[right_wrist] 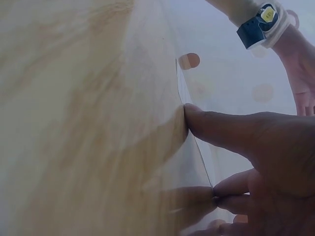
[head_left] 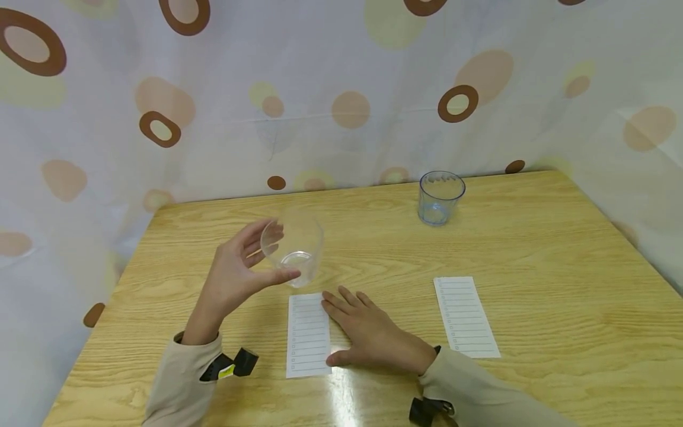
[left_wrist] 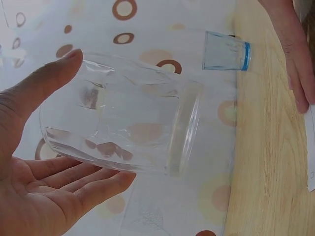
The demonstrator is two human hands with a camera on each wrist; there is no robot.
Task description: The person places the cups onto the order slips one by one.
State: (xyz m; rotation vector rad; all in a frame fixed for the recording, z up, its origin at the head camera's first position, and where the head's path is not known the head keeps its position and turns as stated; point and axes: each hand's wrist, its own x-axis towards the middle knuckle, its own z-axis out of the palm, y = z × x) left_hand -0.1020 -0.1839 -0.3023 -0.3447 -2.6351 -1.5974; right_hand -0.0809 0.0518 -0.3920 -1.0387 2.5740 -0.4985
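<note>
My left hand (head_left: 235, 270) grips a clear cup (head_left: 301, 237) between thumb and fingers, holding it above the table. In the left wrist view the cup (left_wrist: 133, 113) looks transparent and empty, its thick base turned away from the palm. Just below it in the head view lies a narrow sheet of lined paper (head_left: 308, 338) with small checkboxes down its left side. My right hand (head_left: 368, 332) rests flat along that sheet's right edge, fingers spread, with fingertips and thumb touching the edge. The right wrist view shows the thumb (right_wrist: 221, 128) on the paper's edge.
A blue-tinted glass (head_left: 440, 198) stands upright at the back of the wooden table (head_left: 373, 243). A second lined sheet (head_left: 466, 317) lies to the right of my right hand. Behind the table hangs a white curtain (head_left: 315, 71) with coloured dots.
</note>
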